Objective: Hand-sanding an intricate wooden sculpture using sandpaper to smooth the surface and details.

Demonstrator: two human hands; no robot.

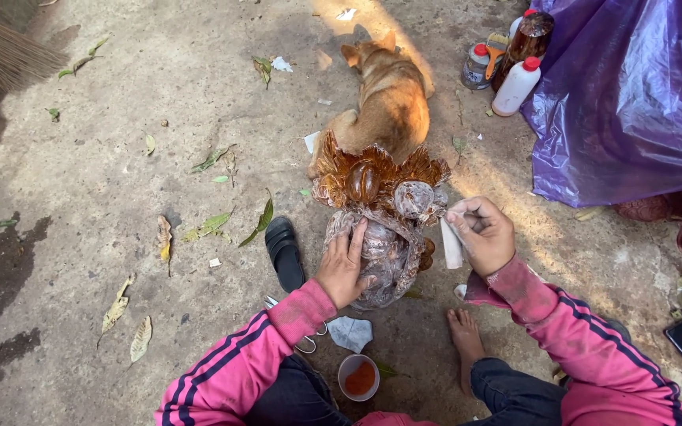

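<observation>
Here, item: I logged a glossy brown wrapped figure point(379, 217) upright on the concrete.
Left hand point(342, 268): flat against its side, steadying.
Right hand point(479, 233): pinched on a white strip point(451, 243).
Risk: I judged it might topple onto the orange cup point(359, 377).

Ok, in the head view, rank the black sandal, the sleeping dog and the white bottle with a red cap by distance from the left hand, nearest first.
1. Black sandal: just left of the left hand, on the concrete.
2. Dog: farther up, behind the glossy brown wrapped figure that the hand rests on.
3. White bottle: farthest, upper right beside the purple plastic sheet.
</observation>
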